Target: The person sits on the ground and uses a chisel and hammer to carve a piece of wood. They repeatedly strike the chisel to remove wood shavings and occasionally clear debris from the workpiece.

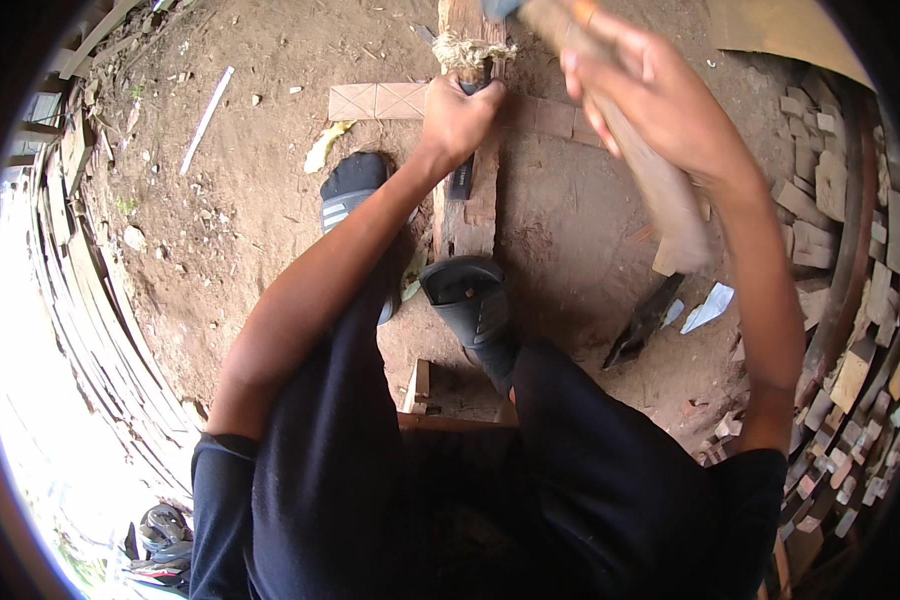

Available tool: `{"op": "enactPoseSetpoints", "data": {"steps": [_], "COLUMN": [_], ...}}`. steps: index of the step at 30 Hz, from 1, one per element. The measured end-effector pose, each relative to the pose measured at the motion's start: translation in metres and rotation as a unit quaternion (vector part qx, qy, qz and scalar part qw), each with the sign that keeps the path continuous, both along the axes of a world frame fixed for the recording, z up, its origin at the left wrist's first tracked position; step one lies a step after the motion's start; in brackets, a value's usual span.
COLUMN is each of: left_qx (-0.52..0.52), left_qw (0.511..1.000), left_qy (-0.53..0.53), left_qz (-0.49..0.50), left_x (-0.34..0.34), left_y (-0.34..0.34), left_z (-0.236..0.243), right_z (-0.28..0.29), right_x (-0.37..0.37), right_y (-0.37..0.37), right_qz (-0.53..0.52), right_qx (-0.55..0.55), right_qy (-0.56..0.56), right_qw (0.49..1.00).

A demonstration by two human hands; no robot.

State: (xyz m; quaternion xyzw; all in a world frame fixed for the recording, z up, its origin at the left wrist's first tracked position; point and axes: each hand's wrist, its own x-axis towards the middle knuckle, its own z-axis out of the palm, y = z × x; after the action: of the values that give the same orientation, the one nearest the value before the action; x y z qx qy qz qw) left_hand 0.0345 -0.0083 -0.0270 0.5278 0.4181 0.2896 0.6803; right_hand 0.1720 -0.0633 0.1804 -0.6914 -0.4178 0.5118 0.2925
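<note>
My left hand (460, 115) is closed round a dark, narrow, bar-like tool (460, 182), with its kind partly hidden by the fingers. It lies along a worn wooden beam (467, 232) on the ground. Coarse rope (470, 52) is wound round the beam just beyond that hand. A reddish-brown wooden strip (355, 101) marked with crossed lines passes crosswise at the beam. Raised to the right, my right hand (640, 85) grips the wooden handle (660, 190) of a long tool, smeared by motion. Its blue-grey head (500, 8) is cut off at the top edge.
My sandalled feet, left (355, 180) and right (470, 300), are beside and on the beam's near end. Stacked wood offcuts (820, 190) line the right; long planks (95, 290) line the left. A dark scrap (645, 320) and a pale shard (708, 308) lie on the dirt.
</note>
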Motion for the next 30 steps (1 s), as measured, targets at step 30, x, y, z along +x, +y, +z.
{"op": "enactPoseSetpoints", "data": {"steps": [30], "left_qx": [-0.016], "left_qw": [1.000], "left_qy": [0.003], "left_qz": [0.007], "left_x": [-0.002], "left_y": [-0.009], "left_z": [0.017], "right_z": [0.003], "right_x": [0.001], "right_y": [-0.013], "right_qz": [0.059], "right_qx": [-0.042], "right_qy": [0.017], "right_qw": [0.997]}}
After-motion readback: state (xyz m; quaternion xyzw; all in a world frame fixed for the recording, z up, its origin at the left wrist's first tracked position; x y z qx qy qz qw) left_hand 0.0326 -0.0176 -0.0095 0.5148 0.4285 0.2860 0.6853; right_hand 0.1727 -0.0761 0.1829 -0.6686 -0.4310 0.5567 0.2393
